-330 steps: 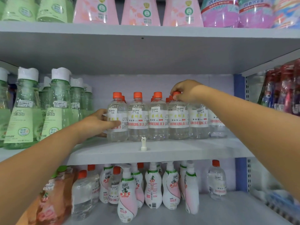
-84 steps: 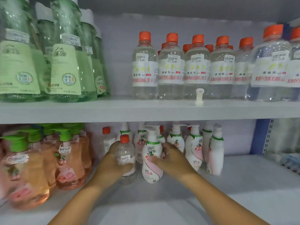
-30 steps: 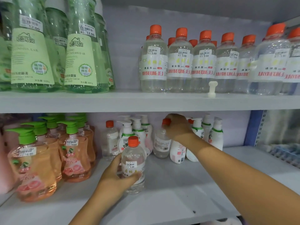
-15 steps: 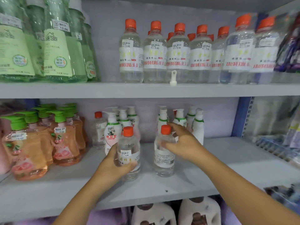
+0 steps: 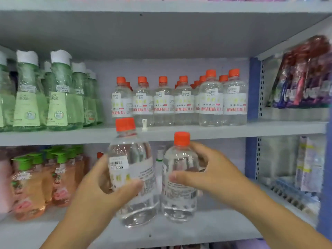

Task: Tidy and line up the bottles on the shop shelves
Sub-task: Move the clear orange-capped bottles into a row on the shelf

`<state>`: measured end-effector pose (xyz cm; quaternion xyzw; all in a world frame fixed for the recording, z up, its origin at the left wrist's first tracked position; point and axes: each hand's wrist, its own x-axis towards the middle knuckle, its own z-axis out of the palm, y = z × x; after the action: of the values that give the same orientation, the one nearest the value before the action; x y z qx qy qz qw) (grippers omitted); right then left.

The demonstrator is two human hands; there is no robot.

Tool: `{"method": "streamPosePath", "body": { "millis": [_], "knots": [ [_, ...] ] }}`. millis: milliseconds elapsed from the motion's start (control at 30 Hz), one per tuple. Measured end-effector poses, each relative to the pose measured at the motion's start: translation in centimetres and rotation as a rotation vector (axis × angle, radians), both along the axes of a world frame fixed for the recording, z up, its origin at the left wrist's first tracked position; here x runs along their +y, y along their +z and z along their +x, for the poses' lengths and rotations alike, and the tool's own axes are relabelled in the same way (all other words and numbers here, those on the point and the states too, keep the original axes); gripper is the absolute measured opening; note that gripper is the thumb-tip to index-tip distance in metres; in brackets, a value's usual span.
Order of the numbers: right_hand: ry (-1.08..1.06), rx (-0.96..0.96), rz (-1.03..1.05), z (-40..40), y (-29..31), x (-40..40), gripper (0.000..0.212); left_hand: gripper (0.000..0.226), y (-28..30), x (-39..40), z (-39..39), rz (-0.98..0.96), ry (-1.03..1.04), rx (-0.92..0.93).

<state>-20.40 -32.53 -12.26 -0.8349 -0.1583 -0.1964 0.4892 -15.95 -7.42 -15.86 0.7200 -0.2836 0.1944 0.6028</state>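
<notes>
I hold two clear bottles with orange caps in front of the shelves, lifted off the lower shelf. My left hand grips the nearer, larger-looking bottle round its label, thumb across the front. My right hand grips the second bottle from the right side. Both bottles are upright and side by side. On the middle shelf stands a row of the same orange-capped bottles, several deep.
Green bottles with white caps fill the left of the middle shelf. Orange pump bottles with green tops stand on the lower shelf's left. A small white peg sits at the middle shelf's front edge. Packaged goods hang in the bay to the right.
Both hands have raised their orange-capped bottles off the lower shelf and toward me. The view has tilted up, showing more of the middle shelf.
</notes>
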Motion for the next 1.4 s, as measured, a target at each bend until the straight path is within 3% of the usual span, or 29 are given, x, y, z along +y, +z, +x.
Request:
{"method": "streamPosePath", "body": {
  "millis": [100,267,400,467,533,667,800,867,967,1033,1200,1333,1400],
  "knots": [
    [-0.038,-0.149,-0.035,-3.1,6.0,-1.2,0.061,0.052,6.0,-2.1,-2.1,-0.022,-0.013,-0.129],
    [-0.136,-0.294,0.0,-1.7,14.3,-2.1,0.048,0.061,14.0,-5.0,0.1,-0.084,0.0,-0.189],
    [-0.268,-0.232,-0.078,2.7,16.7,-2.0,0.071,0.061,17.4,-7.0,5.3,-0.044,0.067,-0.114],
    [-0.363,-0.197,-0.126,4.6,16.5,-1.9,0.098,0.068,17.9,-7.8,7.3,0.019,0.107,-0.059],
    [-0.405,-0.172,-0.133,6.3,16.0,-1.8,0.105,0.071,18.0,-8.3,8.8,0.088,0.113,-0.009],
    [-0.474,-0.215,-0.177,8.6,15.4,-1.6,0.075,0.07,17.3,-8.3,11.8,0.172,0.063,0.069],
    [-0.673,-0.321,-0.462,9.7,15.9,-0.9,0.065,0.054,16.7,-8.0,13.7,0.245,0.054,0.095],
    [-0.727,-0.292,-0.58,9.9,16.3,-0.7,0.072,0.06,16.4,-7.9,14.4,0.322,0.071,0.101],
    [-0.793,-0.248,-0.733,10.2,16.8,-0.7,0.103,0.089,16.4,-7.7,14.8,0.442,0.108,0.067],
    [-0.81,-0.224,-0.802,10.1,17.5,-0.8,0.11,0.103,16.4,-7.3,15.5,0.494,0.094,0.049],
    [-0.775,-0.129,-0.877,10.2,19.1,-1.6,0.102,0.047,16.0,-6.6,16.6,0.397,-0.069,0.097],
    [-0.676,0.042,-0.892,9.6,21.1,-2.8,0.095,0.061,15.4,-7.3,16.1,0.357,-0.011,0.054],
    [-0.659,0.055,-0.91,9.6,22.3,-3.0,0.082,0.074,15.5,-7.9,15.8,0.391,0.048,0.031]
  ]
}}
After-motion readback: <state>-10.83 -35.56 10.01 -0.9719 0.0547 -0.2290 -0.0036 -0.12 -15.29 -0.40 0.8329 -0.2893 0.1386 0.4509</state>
